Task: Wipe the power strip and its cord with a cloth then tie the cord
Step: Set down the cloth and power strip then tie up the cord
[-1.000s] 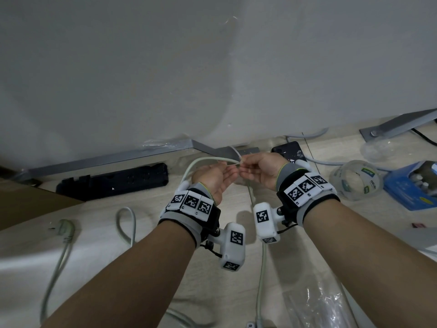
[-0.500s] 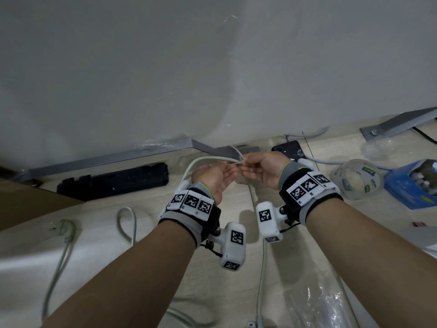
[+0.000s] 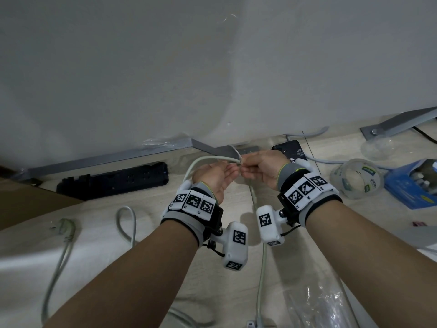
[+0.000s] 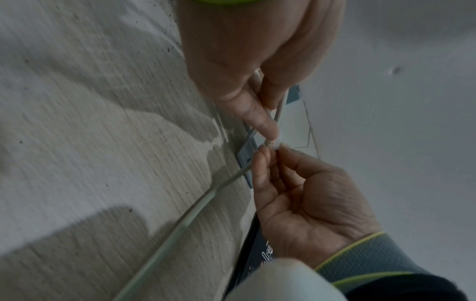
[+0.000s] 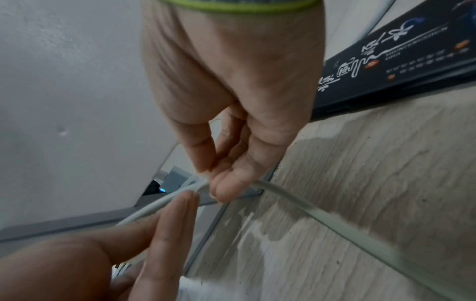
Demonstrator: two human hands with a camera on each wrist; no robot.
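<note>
Pale wood-grain flooring runs up to a grey wall, and the work happens just above it. Raised between the two hands is the pale cord (image 3: 205, 159), arching from the left hand (image 3: 214, 178) to the point where the right hand (image 3: 259, 170) meets it, then dropping to the floor beneath the fingers. The right thumb and forefinger (image 5: 226, 189) pinch the cord together with a thin white tie (image 3: 235, 151), whose free tail sticks up beyond the fingertips. The left fingers (image 5: 175, 215) lie straight and pressed together, steadying the cord beside the pinch; in the left wrist view the thumb bears on it too.

This looks like the tying step. It would go best by keeping the pinch firm while the tail is wound snugly round, without letting the cord slip.

A black power strip (image 3: 113, 179) lies along the wall, well left of the fingers; a roll of tape (image 3: 356, 178) sits to their right.
</note>
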